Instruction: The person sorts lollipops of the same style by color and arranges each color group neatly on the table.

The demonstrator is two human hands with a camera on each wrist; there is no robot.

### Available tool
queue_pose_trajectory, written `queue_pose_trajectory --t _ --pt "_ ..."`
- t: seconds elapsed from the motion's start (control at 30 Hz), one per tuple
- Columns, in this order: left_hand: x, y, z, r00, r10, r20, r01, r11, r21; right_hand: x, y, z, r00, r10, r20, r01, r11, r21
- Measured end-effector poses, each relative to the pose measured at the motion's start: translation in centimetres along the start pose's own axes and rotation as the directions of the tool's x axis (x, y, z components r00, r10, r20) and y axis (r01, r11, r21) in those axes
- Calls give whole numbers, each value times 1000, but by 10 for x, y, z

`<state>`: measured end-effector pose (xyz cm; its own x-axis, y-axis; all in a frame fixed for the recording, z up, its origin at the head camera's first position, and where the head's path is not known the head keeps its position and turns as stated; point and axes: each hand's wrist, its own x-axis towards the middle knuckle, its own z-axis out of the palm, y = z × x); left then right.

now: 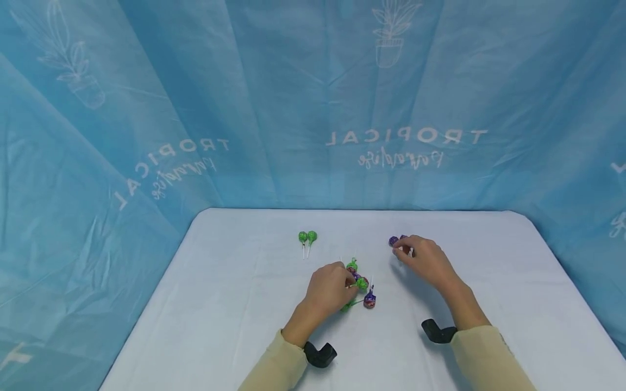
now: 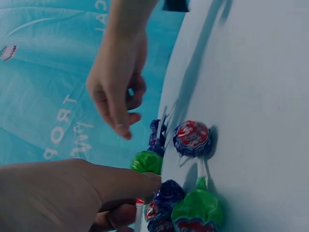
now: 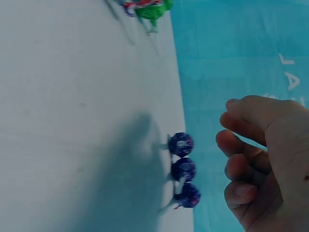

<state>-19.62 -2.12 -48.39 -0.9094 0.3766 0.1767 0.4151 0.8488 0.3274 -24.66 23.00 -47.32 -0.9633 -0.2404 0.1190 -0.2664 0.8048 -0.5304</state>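
Observation:
My left hand (image 1: 332, 286) reaches into a loose pile of lollipops at the middle of the table, its thumb and fingers pinching a green lollipop (image 1: 362, 283). Partly hidden by that hand, another green lollipop (image 2: 198, 210) lies with its stick pointing right. Beside it is a purple lollipop (image 1: 369, 300) with a red patch. More purple wrappers (image 2: 169, 193) show below the thumb in the left wrist view. My right hand (image 1: 424, 259) hovers with loosely bent fingers and holds nothing. Three purple lollipops (image 3: 183, 169) lie in a row near its fingertips.
Two green lollipops (image 1: 307, 237) lie side by side toward the back left of the white table (image 1: 195, 304). Blue printed curtains (image 1: 293, 108) hang behind the table and along its sides. A dark band (image 1: 320, 354) sits at each wrist.

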Motion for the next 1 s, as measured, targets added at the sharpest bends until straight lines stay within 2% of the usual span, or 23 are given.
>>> queue_pose_trajectory --t 0.2,0.43,0.53,0.73,1.0 --pt "1 -9 -8 997 -33 -66 30 998 -52 -8 2 10 999 -21 41 23 998 -50" --pt "-1 -24 -14 983 -100 -156 68 978 -198 -12 -1 15 997 -47 63 50 998 -50" --pt "-2 -33 -18 967 -161 -199 114 967 -228 -14 -3 18 994 -72 78 76 996 -49" --pt "3 -58 -21 919 -265 -293 211 956 -203 -17 -11 28 984 -138 114 148 985 -87" --pt "5 -86 -26 872 -354 -337 280 927 -249 -20 -14 36 963 -228 145 245 964 -106"
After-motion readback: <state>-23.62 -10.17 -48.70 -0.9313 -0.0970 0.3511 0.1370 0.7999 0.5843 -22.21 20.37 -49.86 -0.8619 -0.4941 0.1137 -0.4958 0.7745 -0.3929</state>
